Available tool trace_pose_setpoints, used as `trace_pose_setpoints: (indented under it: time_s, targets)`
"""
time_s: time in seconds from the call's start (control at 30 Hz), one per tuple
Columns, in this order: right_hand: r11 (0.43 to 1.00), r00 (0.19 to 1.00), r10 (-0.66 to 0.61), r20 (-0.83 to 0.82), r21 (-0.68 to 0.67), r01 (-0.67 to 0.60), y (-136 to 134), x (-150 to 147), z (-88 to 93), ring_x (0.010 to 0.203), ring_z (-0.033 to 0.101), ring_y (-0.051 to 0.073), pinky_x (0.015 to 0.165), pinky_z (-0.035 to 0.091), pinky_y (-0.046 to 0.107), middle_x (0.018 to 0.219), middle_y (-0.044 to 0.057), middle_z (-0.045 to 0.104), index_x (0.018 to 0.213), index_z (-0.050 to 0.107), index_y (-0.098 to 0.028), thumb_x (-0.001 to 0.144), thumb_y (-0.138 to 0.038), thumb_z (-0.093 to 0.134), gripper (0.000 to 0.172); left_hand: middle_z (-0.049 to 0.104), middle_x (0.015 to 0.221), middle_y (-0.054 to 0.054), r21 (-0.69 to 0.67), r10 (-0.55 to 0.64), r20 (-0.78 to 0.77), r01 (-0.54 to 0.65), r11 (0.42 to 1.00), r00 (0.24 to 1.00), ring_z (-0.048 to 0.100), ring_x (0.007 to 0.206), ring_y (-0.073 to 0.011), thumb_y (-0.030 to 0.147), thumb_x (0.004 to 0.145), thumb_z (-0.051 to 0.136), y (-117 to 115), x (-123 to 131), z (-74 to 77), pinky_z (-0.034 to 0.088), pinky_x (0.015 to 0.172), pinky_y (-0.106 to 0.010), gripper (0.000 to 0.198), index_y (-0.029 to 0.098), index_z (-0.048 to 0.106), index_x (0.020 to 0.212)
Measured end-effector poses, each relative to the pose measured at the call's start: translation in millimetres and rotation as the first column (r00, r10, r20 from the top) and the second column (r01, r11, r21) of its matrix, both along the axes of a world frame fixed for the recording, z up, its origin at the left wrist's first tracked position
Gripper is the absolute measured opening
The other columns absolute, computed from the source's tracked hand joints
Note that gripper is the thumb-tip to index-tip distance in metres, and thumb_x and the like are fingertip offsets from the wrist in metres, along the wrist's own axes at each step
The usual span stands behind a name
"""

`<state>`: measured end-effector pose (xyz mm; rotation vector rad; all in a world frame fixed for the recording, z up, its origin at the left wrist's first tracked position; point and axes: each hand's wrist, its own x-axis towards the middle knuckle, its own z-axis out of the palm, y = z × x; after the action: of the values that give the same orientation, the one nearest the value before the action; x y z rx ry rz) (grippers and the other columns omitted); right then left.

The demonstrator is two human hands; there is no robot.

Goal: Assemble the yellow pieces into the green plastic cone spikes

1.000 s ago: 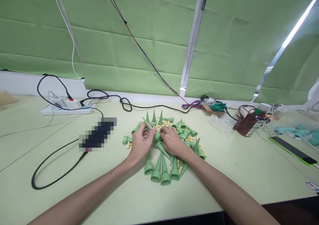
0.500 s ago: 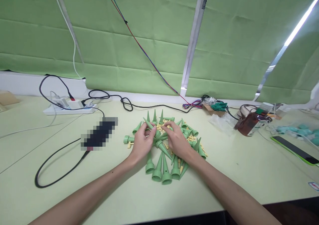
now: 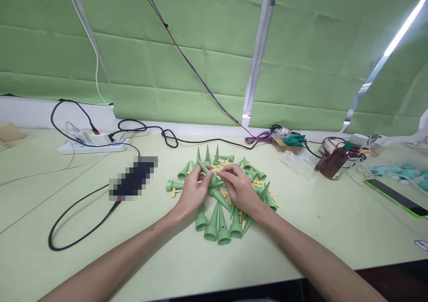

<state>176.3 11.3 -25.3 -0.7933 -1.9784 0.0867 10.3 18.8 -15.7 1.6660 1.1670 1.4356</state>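
Note:
My left hand [image 3: 194, 190] is closed around a green plastic watering spike [image 3: 202, 165], which is tilted with its tip pointing up and to the left. Close by its wide end, my right hand [image 3: 241, 191] has thumb and forefinger pinched together; whatever they hold is too small and hidden to make out. Beneath and around both hands lies a pile of similar green spikes [image 3: 211, 228], some standing, others on their sides. Small yellow T-shaped valve pieces [image 3: 173, 193] are scattered among them.
A power strip [image 3: 90, 146] and a pixelated dark device [image 3: 133, 179] with a looped black cable are at left. To the right are a brown bottle [image 3: 334, 163], a clear plastic bag [image 3: 297, 164] and a green-edged phone [image 3: 396, 197]. Green blinds [image 3: 200, 70] hang behind.
My right hand's fingertips have come down slightly and closer to the wide end of the held spike. My left hand stays in nearly the same place, and the view has shifted slightly.

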Motion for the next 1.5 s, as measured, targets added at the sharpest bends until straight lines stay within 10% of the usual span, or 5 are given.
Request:
trace_pose_setpoints:
  time_s: [1.5]
  targets:
    - [0.994, 0.999, -0.054, 0.002, -0.095, 0.054, -1.9, -2.0, 0.8, 0.083, 0.065, 0.019, 0.075, 0.053, 0.032, 0.09, 0.008, 0.07, 0.098, 0.067, -0.017, 0.096, -0.017, 0.051, 0.016, 0.062, 0.089, -0.002, 0.142, -0.035, -0.346, 0.089, 0.986, 0.937, 0.052, 0.065, -0.0147, 0.035, 0.094, 0.048, -3.0, -5.4, 0.7, 0.045, 0.061, -0.028, 0.019, 0.02, 0.058, 0.097]
